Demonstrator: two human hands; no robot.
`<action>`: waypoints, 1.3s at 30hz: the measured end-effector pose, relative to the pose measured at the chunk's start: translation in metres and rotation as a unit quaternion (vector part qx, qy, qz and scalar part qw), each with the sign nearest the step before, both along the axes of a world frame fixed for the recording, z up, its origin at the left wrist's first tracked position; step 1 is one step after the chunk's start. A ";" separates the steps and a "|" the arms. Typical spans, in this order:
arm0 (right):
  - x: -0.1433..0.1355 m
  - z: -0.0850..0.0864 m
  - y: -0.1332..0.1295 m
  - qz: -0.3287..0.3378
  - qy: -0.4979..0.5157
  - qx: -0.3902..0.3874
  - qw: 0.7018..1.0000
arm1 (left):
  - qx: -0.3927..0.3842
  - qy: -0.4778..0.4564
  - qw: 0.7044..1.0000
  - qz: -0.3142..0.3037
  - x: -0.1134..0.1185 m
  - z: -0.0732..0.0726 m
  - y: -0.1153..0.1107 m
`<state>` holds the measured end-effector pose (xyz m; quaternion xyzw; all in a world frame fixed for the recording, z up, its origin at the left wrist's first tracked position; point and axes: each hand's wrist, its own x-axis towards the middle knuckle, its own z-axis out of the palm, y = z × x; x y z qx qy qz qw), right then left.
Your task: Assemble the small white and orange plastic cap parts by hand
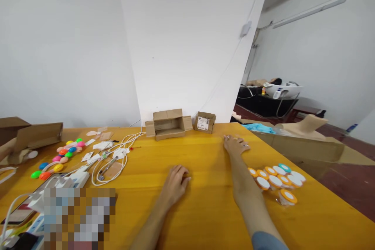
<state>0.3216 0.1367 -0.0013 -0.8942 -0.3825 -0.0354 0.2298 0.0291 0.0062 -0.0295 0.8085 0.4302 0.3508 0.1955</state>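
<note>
My left hand (176, 183) rests on the yellow wooden table (205, 218) near the middle, its fingers loosely curled and slightly apart, with nothing seen in it. Farther forward and to the right, my right hand (234, 144) reaches out low over the table, fingers spread, holding nothing visible. Beyond the hands, an open brown box (169, 134) lies on its side against the wall. A smaller carton (205, 122) with a white label stands to its right, closer to my right hand. Round containers with orange rims (275, 181) are grouped beside my right forearm.
Tangled white cables (126, 164), colourful balls (68, 155) and power strips (79, 177) crowd the left side. Another person's arm (7, 149) shows by a box (39, 136) at far left. A large carton (304, 150) stands past the table's right edge.
</note>
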 end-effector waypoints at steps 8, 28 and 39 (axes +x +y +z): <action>0.008 -0.018 0.005 0.018 -0.070 0.052 0.996 | 0.007 -0.006 1.000 -0.008 0.000 0.001 0.000; -0.046 -0.003 -0.040 0.174 -0.090 -0.012 0.981 | -0.023 -0.048 0.998 -0.016 0.001 0.006 0.009; -0.132 -0.008 -0.097 0.410 -0.090 -0.006 0.908 | 0.007 -0.153 0.982 0.110 -0.013 0.002 0.024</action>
